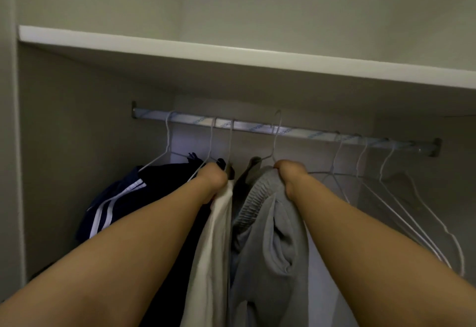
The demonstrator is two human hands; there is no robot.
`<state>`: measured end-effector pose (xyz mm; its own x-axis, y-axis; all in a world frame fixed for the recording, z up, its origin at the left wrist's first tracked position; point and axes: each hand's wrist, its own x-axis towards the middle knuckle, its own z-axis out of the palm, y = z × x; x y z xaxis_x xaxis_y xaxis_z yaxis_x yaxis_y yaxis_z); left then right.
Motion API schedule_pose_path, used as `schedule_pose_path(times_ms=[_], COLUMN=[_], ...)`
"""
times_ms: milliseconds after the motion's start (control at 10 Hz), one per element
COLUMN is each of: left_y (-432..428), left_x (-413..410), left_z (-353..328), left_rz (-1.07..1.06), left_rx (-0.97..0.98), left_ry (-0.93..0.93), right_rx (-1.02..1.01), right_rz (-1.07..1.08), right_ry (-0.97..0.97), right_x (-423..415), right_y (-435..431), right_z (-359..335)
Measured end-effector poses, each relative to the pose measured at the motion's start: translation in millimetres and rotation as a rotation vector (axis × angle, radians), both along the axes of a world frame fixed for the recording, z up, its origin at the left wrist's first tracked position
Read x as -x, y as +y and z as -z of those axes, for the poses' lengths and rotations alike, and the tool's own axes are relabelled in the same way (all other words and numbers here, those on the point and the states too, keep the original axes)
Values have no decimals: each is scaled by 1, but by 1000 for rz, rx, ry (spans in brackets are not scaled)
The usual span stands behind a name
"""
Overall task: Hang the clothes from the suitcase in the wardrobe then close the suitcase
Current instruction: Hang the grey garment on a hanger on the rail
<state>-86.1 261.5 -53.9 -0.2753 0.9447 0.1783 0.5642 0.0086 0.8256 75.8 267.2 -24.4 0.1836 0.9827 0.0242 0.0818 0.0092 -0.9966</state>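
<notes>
Wardrobe rail (257, 127) partly filled; right hand (291, 172) clutches grey sweatpants (268, 236), left hand (212, 176) grips white garment (213, 249) beside it; suitcase unseen.

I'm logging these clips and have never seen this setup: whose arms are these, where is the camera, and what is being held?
There is no machine here. A person wears one camera on the head, so you look along their own bare arms into a wardrobe. The left hand grips a white garment. The right hand grips a grey garment on a wire hanger whose hook is up at the rail. Further left hangs a dark garment with white stripes. To the right hang empty hangers. A white shelf runs above. No suitcase is in view.
</notes>
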Motion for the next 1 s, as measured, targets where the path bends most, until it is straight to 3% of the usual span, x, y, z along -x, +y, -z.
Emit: schedule_pose_path(times_ms=[300, 400, 500, 600, 700, 1000], left_y=[-4, -3, -8, -6, -4, -7], left_x=[-5, -8, -15, -18, -22, -35], left_z=[0, -4, -10, -8, -4, -5], left_rz=[68, 112, 106, 39, 117, 155], left_rx=[101, 158, 160, 76, 140, 200], left_ry=[61, 23, 105, 180, 112, 200], right_rx=[-68, -53, -1, 31, 35, 44], right_rz=[63, 51, 28, 22, 16, -134], right_ry=[-31, -142, -253, -242, -257, -100], right_x=[12, 16, 22, 26, 27, 17], right_y=[16, 18, 24, 32, 29, 7], right_z=[-11, -11, 3, 16, 19, 16])
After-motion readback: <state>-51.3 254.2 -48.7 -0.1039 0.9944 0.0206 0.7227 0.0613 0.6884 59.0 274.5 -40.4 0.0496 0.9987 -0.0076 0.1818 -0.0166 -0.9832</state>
